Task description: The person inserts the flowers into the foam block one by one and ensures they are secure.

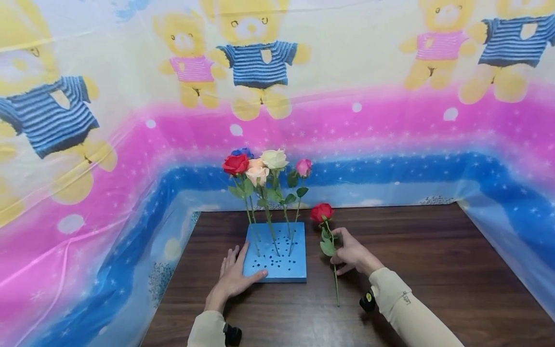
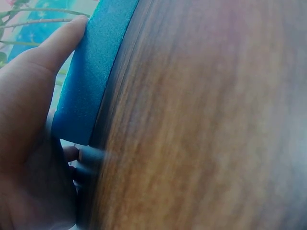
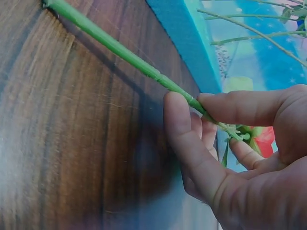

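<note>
A blue foam block (image 1: 299,232) with many small holes in its top lies on the table. My left hand (image 1: 232,278) rests at its front left corner, fingers spread along the left side. In the left wrist view the thumb (image 2: 62,40) lies over the block's edge. To the right of the block, my right hand (image 1: 353,253) pinches the stem of a red rose (image 1: 322,212) between thumb and fingers. The bloom points away from me, and the bare lower stem (image 3: 115,45) extends toward me, close over the table.
Several roses stand in the block: a red one (image 1: 235,165), a blue one (image 1: 244,152), peach ones (image 1: 257,174), a white one (image 1: 274,158) and a pink one (image 1: 303,167). The dark wooden table (image 1: 425,260) is backed by a bear-printed cloth (image 1: 347,130).
</note>
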{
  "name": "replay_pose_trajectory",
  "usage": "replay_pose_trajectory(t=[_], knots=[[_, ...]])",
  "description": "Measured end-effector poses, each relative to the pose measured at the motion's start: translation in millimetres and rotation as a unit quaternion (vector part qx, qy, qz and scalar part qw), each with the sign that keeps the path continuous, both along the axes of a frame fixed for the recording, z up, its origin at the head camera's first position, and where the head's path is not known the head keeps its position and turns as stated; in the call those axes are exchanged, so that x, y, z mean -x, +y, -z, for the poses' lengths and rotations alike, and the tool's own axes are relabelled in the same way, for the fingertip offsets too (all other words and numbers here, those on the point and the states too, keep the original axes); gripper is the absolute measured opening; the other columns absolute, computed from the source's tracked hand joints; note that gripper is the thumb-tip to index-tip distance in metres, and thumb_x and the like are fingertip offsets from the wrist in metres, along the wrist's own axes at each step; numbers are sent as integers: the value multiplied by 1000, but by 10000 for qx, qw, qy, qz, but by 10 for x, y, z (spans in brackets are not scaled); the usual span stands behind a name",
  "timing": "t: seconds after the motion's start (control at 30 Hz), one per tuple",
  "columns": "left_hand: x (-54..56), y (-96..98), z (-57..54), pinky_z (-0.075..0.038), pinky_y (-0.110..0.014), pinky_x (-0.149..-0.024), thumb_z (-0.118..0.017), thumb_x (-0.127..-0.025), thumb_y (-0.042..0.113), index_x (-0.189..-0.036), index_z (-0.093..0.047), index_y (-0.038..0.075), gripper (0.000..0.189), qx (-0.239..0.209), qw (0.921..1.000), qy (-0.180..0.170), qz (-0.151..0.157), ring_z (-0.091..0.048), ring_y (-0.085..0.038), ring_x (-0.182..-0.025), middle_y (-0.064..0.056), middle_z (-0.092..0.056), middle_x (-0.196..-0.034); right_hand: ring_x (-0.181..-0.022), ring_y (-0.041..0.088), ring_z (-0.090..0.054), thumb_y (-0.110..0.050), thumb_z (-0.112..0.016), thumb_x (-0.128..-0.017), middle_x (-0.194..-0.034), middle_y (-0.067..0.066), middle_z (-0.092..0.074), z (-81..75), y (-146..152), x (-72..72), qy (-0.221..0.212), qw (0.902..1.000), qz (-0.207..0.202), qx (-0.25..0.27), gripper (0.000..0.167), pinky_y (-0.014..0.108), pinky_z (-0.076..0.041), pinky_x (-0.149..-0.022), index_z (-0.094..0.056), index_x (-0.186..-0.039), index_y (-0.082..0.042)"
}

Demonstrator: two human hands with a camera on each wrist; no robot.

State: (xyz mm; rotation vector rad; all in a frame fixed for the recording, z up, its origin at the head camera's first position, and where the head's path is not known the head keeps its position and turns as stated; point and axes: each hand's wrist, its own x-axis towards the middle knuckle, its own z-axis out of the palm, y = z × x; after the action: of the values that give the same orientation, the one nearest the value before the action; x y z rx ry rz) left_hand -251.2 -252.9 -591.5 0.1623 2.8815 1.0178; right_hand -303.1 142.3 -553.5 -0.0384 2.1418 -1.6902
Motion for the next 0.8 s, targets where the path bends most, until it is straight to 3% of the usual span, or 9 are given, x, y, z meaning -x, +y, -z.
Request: replay_pose_trajectory(t=[0.27, 0.4, 0.53, 0.63, 0.7, 0.8], knots=[[-11, 2, -10, 0, -72, -135, -77, -96, 68, -181, -17, 20, 115, -25, 9999, 92, 52, -1, -53, -170, -30, -15, -183, -111, 50, -72, 20, -61, -98, -101, 22, -62, -150, 25, 43, 491, 9984, 255, -146, 90, 55, -69, -69, -27, -171, -19], [-17, 3, -14, 0, -72, -135, -76, -96, 68, -181, -16, 20, 115, -30, 10000, 67, 51, 0, -52, -171, -30, -14, -183, -106, 49, -74, 21, -65, -98, -97, 17, -57, -195, 24, 74, 929, 9939, 460, -377, 91, 59, -69, -70, -29, -169, -24], [-32, 5, -31, 0, -72, -135, -77, -96, 67, -181, -17, 20, 114, -61, 10000, 41, 43, 0, -53, -170, -30, -14, -183, -98, 46, -75, 17, -72, -97, -102, 20, -65, -210, 28, 97, 1366, 9870, 614, -589, 95, 58, -68, -66, -31, -169, -30], [-22, -7, 4, 0, -75, -133, -79, -95, 66, -181, -19, 20, 115, -216, 9996, 180, 57, -2, -57, -169, -34, -15, -181, -94, 42, -76, 15, -73, -97, -107, 22, -68, -236, 35, 104, 1587, 9834, 599, -644, 96, 57, -68, -65, -31, -170, -32], [10, -38, 104, 3, -77, -132, -77, -96, 67, -181, -19, 21, 113, -348, 9985, 417, 119, -2, -60, -167, -37, -16, -179, -90, 38, -76, 15, -73, -98, -108, 21, -68, -262, 38, 101, 1722, 9812, 560, -669, 96, 57, -68, -66, -29, -171, -32], [6, -43, 128, 3, -78, -131, -77, -95, 70, -181, -22, 21, 113, -494, 9970, 572, 140, -2, -61, -167, -38, -18, -178, -87, 34, -75, 14, -73, -100, -109, 21, -67, -308, 36, 92, 1969, 9768, 497, -678, 97, 59, -68, -68, -28, -172, -32]])
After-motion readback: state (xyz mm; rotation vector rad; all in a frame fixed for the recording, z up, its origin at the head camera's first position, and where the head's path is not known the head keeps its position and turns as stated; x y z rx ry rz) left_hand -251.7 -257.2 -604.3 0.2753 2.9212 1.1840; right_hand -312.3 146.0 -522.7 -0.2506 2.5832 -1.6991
